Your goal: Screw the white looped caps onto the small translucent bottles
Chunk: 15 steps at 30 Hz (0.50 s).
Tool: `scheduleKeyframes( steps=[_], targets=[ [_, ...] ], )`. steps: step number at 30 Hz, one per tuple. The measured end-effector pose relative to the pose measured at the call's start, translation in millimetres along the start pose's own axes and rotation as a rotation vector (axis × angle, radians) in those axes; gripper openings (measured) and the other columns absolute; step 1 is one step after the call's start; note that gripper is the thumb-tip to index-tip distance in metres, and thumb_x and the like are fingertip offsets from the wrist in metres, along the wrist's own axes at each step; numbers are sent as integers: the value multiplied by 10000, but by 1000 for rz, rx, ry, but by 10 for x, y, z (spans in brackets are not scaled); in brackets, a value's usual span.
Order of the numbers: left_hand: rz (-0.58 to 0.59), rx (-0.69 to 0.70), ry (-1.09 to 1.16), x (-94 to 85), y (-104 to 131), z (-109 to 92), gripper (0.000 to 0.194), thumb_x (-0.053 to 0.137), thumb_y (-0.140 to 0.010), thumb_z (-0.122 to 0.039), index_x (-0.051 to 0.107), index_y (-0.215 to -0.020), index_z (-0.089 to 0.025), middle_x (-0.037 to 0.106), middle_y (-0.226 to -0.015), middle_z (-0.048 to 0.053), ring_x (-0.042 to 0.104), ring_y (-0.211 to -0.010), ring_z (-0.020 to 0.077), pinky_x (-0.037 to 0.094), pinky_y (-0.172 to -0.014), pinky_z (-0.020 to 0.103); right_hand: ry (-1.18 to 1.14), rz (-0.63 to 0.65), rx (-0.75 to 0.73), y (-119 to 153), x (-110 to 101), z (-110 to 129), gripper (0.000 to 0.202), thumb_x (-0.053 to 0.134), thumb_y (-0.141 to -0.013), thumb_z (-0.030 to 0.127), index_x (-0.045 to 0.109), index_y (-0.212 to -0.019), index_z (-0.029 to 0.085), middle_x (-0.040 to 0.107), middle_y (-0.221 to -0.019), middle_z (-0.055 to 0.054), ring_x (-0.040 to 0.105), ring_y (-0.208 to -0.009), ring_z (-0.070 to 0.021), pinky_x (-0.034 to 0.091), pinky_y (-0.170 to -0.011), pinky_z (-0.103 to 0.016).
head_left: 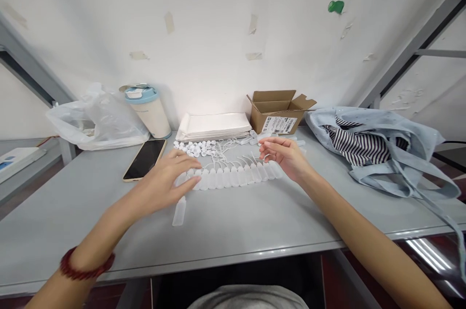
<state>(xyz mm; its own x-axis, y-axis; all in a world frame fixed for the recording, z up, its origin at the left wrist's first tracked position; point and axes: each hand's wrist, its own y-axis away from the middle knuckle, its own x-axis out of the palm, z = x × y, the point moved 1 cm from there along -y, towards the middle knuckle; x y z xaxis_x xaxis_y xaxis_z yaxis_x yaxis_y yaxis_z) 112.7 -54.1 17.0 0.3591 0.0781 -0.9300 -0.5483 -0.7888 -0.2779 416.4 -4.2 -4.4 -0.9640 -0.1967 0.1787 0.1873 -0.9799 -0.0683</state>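
Note:
A row of small translucent plastic bottles (233, 176) lies side by side on the grey table, with thin white tubes (224, 153) behind their necks. My left hand (169, 178) hovers at the row's left end, thumb and fingers apart with nothing between them. One single bottle (178, 213) lies nearer the front edge, below that hand. At the right end of the row, my right hand (284, 154) has its fingers curled together; whatever they may hold is too small to make out. White caps (195, 147) sit in a pile behind the row.
Behind are a stack of white paper sheets (216, 126) and an open cardboard box (278, 114). On the left are a phone (144, 159), a blue-lidded tumbler (150, 112) and a plastic bag (98, 122). A light blue cloth bag (378, 129) lies right.

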Motion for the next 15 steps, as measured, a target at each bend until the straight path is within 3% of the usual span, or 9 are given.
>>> scheduleKeyframes(
  steps=[4,7,11,15],
  targets=[
    [17,28,-47,145,-480,41,289,459,-900,-336,691,-947,-171,704,-940,79,531,-1006,272,462,-860,416,120,-81,-69,-78,-179,4,257,759,-688,378,697,-810,160,666,-745,-44,618,-641,-151,488,-567,-279],
    [56,-42,-67,267,-742,150,253,494,-859,-294,711,-891,-169,710,-911,87,534,-1000,294,440,-870,445,321,-196,-127,-159,-342,-22,223,704,-723,351,675,-823,155,677,-733,-53,619,-633,-158,481,-573,-287],
    [99,-126,-54,372,-909,308,198,555,-802,-271,726,-874,-203,714,-917,72,520,-1034,318,412,-876,465,715,-352,-232,-275,-532,-92,141,589,-773,244,659,-854,153,699,-788,-72,648,-711,-198,493,-628,-319],
    [115,-91,-164,426,-931,383,216,548,-796,-211,732,-908,-226,687,-925,90,497,-1009,318,399,-827,456,1117,-328,-360,-380,-662,-190,183,511,-792,145,675,-874,151,717,-900,-103,656,-848,-238,496,-751,-364]
  ],
)
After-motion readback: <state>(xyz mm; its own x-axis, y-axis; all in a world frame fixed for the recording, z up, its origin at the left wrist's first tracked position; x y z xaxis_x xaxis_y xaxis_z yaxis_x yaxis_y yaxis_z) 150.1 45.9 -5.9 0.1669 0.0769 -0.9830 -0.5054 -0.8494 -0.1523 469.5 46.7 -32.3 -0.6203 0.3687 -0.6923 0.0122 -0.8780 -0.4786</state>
